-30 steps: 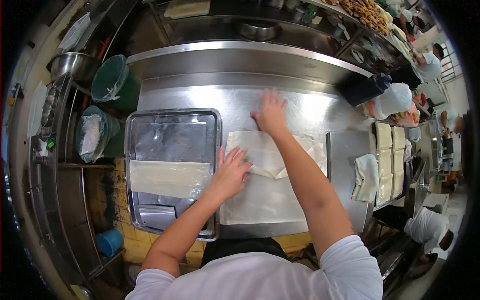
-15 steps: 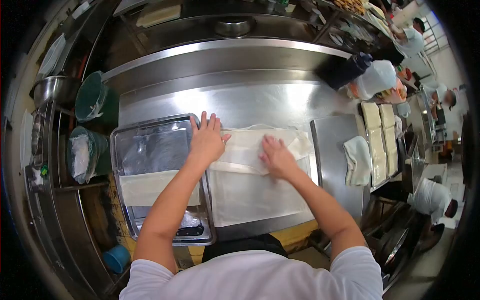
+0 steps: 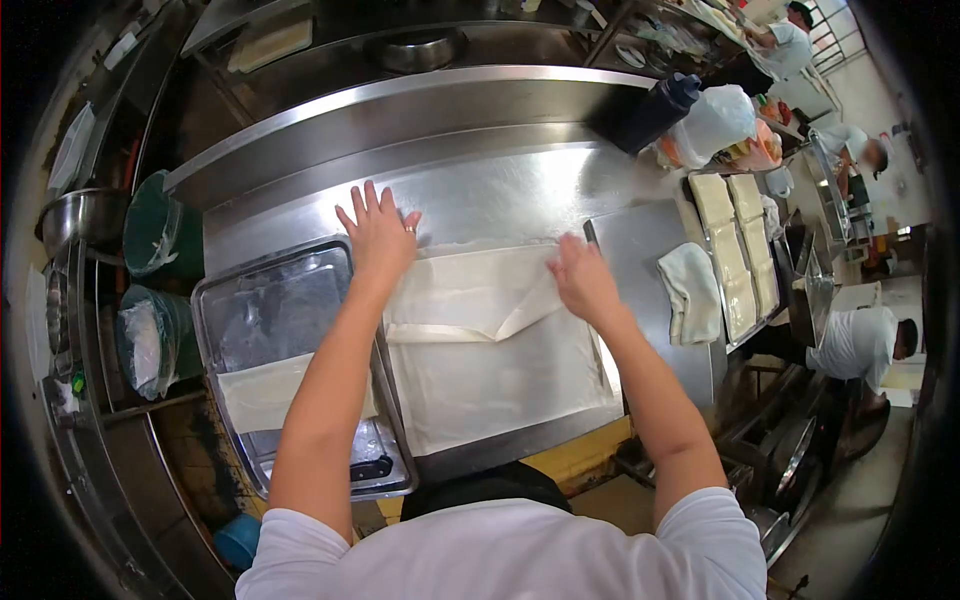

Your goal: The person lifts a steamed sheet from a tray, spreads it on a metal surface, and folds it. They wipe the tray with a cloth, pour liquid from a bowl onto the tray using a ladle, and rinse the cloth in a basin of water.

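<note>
My left hand (image 3: 381, 240) lies open, fingers spread on the bare steel table (image 3: 480, 190) just beyond the sheet's far left corner. My right hand (image 3: 586, 280) is at the far right corner of a thin, pale sheet (image 3: 500, 390), fingers slightly bent and a little blurred. The far part of this sheet is doubled over as a flap (image 3: 460, 290), whose near edge slants up toward my right hand. Left of it, a metal tray (image 3: 285, 310) holds a pale folded strip (image 3: 262, 392) and a black-handled knife (image 3: 371, 468), both partly behind my left arm.
Right of the sheet are a steel board (image 3: 640, 240), a folded white cloth (image 3: 690, 292) and a tray of pale slabs (image 3: 733, 265). A dark bottle (image 3: 655, 112) and white bag (image 3: 715, 125) stand at the back right. Green bins (image 3: 155, 225) are at left; people work at far right.
My right hand has slid right and away across the flap to its far corner. My left hand has moved off the sheet's edge onto the table. The flap's right edge now slants. The view has shifted.
</note>
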`<state>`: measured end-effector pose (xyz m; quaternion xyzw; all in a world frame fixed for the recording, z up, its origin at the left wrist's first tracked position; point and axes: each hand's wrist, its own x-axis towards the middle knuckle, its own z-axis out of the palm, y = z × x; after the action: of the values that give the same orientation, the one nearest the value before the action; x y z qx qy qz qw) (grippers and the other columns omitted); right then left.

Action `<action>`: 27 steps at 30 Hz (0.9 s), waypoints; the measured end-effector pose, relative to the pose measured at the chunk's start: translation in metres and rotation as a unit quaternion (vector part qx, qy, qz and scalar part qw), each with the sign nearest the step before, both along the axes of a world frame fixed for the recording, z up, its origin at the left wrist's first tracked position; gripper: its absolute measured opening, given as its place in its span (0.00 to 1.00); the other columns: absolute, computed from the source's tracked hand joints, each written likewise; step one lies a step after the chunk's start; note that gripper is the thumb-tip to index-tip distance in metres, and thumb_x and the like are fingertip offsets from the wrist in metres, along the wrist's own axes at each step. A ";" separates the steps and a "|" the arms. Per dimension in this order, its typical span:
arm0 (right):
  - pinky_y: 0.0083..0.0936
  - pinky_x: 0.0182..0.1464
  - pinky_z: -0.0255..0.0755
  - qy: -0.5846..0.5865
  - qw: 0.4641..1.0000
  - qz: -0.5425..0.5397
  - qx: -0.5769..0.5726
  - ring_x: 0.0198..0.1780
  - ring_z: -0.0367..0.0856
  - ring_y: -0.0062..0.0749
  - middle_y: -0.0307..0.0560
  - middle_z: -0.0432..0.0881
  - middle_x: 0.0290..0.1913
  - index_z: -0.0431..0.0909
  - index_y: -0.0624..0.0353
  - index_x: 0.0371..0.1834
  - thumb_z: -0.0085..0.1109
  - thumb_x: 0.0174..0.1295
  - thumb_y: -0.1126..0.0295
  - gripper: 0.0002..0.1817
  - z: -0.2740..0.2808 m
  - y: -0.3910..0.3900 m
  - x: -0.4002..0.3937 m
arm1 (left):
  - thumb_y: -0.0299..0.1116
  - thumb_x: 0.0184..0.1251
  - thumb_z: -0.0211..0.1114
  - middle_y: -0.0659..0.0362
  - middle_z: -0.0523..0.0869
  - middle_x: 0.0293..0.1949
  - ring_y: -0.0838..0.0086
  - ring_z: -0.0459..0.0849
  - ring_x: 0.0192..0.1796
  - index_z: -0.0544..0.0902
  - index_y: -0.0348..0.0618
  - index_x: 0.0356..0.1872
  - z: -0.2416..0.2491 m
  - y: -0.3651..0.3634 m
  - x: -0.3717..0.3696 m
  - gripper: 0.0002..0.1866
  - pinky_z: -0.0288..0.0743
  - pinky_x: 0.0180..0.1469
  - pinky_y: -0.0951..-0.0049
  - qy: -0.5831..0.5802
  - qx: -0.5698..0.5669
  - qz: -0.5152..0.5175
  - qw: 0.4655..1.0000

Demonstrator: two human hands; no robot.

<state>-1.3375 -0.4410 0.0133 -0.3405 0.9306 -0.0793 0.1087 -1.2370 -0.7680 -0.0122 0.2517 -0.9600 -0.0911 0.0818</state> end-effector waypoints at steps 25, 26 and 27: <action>0.58 0.77 0.59 0.057 0.992 -0.024 -0.113 0.69 0.78 0.45 0.53 0.86 0.55 0.85 0.58 0.47 0.60 0.59 0.75 0.13 -0.021 0.061 0.032 | 0.31 0.61 0.74 0.56 0.87 0.36 0.57 0.84 0.43 0.84 0.43 0.37 0.032 0.071 0.127 0.07 0.72 0.54 0.55 0.155 0.180 -0.206 0.949; 0.58 0.77 0.60 0.046 0.994 -0.017 -0.096 0.67 0.80 0.43 0.52 0.88 0.53 0.85 0.58 0.46 0.59 0.59 0.75 0.13 -0.018 0.067 0.039 | 0.30 0.60 0.74 0.56 0.87 0.36 0.57 0.84 0.44 0.85 0.43 0.36 0.033 0.073 0.132 0.07 0.72 0.54 0.55 0.134 0.182 -0.211 0.951; 0.57 0.77 0.60 0.029 0.996 -0.008 -0.080 0.68 0.79 0.45 0.53 0.87 0.55 0.84 0.59 0.48 0.59 0.58 0.75 0.15 -0.013 0.070 0.046 | 0.29 0.59 0.74 0.56 0.86 0.37 0.56 0.84 0.44 0.85 0.43 0.36 0.033 0.074 0.138 0.07 0.72 0.53 0.55 0.112 0.184 -0.215 0.953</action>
<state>-1.2918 -0.3714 0.0004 -0.3427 0.9268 -0.1442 0.0539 -1.0992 -0.6942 0.0209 0.0386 -0.9426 -0.3093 0.1196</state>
